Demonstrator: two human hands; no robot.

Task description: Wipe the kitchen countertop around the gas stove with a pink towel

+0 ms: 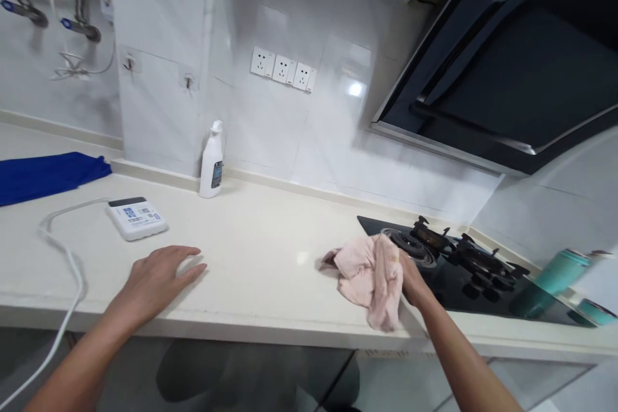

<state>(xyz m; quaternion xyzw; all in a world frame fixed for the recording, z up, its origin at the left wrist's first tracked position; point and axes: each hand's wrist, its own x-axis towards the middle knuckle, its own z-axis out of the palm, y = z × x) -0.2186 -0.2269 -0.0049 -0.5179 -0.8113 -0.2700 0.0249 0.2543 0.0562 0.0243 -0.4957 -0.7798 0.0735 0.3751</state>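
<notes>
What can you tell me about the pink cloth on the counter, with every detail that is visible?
The pale pink cloth is soft-looking fabric, crumpled into loose folds. It lies on the white counter near the front edge, beside the black gas hob. The right hand touches its right side, partly hidden behind it.

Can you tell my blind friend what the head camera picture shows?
A right hand holds a crumpled pink cloth on a white kitchen counter, beside a black gas hob. The left hand rests on the counter.
</notes>
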